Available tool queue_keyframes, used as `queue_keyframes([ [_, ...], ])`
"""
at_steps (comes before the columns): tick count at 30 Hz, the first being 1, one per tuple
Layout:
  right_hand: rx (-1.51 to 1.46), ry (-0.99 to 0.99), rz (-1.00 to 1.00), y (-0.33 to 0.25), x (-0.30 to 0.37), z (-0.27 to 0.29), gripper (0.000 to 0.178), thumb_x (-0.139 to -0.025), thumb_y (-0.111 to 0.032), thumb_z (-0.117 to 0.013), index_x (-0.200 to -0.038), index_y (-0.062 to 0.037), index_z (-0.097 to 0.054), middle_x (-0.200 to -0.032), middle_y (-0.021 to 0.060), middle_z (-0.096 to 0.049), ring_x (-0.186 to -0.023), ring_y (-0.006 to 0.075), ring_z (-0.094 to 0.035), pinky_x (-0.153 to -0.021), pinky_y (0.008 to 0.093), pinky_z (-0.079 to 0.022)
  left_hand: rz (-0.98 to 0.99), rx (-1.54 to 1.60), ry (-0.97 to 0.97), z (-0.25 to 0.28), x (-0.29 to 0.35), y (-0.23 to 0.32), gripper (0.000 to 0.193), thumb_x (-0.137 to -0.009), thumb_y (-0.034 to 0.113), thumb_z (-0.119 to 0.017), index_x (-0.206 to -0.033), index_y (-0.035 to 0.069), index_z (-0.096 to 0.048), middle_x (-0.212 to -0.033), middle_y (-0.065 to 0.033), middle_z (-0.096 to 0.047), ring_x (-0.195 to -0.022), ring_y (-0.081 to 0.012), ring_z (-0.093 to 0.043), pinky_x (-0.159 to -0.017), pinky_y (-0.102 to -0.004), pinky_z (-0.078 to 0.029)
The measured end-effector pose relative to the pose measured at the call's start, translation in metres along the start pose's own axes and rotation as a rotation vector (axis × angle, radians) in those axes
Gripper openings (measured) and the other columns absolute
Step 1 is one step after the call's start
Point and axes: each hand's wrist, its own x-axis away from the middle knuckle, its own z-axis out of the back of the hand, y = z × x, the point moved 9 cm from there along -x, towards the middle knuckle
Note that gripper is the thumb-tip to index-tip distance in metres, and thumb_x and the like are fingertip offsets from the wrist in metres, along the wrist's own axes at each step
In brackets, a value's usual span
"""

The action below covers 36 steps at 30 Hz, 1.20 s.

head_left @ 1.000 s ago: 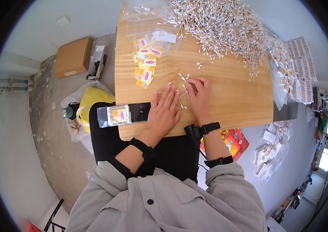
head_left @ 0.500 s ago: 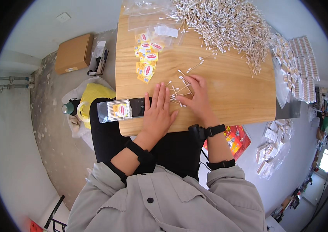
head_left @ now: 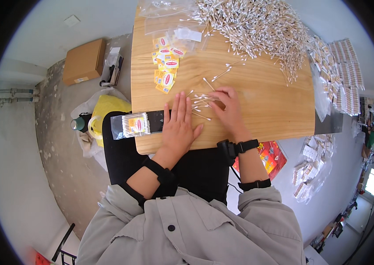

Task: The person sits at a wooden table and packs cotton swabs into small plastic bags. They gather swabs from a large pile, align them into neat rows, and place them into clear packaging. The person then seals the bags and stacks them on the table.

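Observation:
A small bunch of cotton swabs [head_left: 202, 100] lies on the wooden table between my hands. My right hand [head_left: 226, 110] has its thumb and fingers closed round the right-hand ends of this bunch. My left hand [head_left: 179, 128] rests flat with fingers stretched out, beside the bunch's left ends and over the end of a black strip [head_left: 157, 122]. On that strip, left of the hand, sits a clear bag of cotton swabs [head_left: 135, 125] with a yellow label. A few single swabs [head_left: 221, 74] lie beyond my right hand.
A large heap of cotton swabs [head_left: 257, 26] covers the table's far right. Yellow labels [head_left: 167, 64] and clear plastic bags [head_left: 169, 9] lie at the far left. Packed swabs [head_left: 345, 66] hang past the right edge. A cardboard box [head_left: 84, 62] stands on the floor.
The crossed swabs near my right hand now lie more nearly parallel, pointing left and right. My right fingers have closed in on their ends. The left hand stays almost still.

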Motion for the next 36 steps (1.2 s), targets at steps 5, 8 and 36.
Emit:
queue_keyframes([
  [5, -0.003, 0.094, 0.032, -0.018, 0.004, 0.008, 0.024, -0.074, -0.012, -0.077, -0.097, -0.007, -0.071, -0.098, 0.0096, -0.06, -0.096, 0.0281, -0.057, -0.082, 0.0375, -0.048, 0.014, 0.003, -0.002, -0.002, 0.002, -0.002, 0.091, -0.086, 0.048, -0.061, -0.148, -0.007, -0.023, -0.157, -0.0222, -0.022, -0.147, -0.0345, -0.02, -0.117, -0.053, -0.016],
  [8, 0.036, 0.108, 0.04, -0.022, 0.006, 0.009, 0.019, -0.077, -0.01, -0.074, -0.096, -0.0065, -0.071, -0.096, 0.01, -0.06, -0.093, 0.0282, -0.058, -0.08, 0.0369, -0.048, 0.014, -0.005, -0.014, 0.0, 0.0, -0.001, 0.092, -0.085, 0.048, -0.061, -0.149, -0.007, -0.023, -0.157, -0.0221, -0.021, -0.147, -0.0345, -0.019, -0.117, -0.0528, -0.016],
  [36, 0.005, 0.146, -0.21, -0.005, -0.029, -0.005, 0.025, -0.081, -0.017, -0.073, -0.103, -0.0057, -0.068, -0.097, 0.013, -0.06, -0.091, 0.0276, -0.06, -0.08, 0.0385, -0.049, -0.182, 0.068, -0.108, 0.002, 0.019, 0.023, 0.085, -0.082, 0.043, -0.068, -0.149, 0.005, -0.032, -0.158, -0.0171, -0.023, -0.147, -0.0301, -0.021, -0.117, -0.054, -0.017],
])
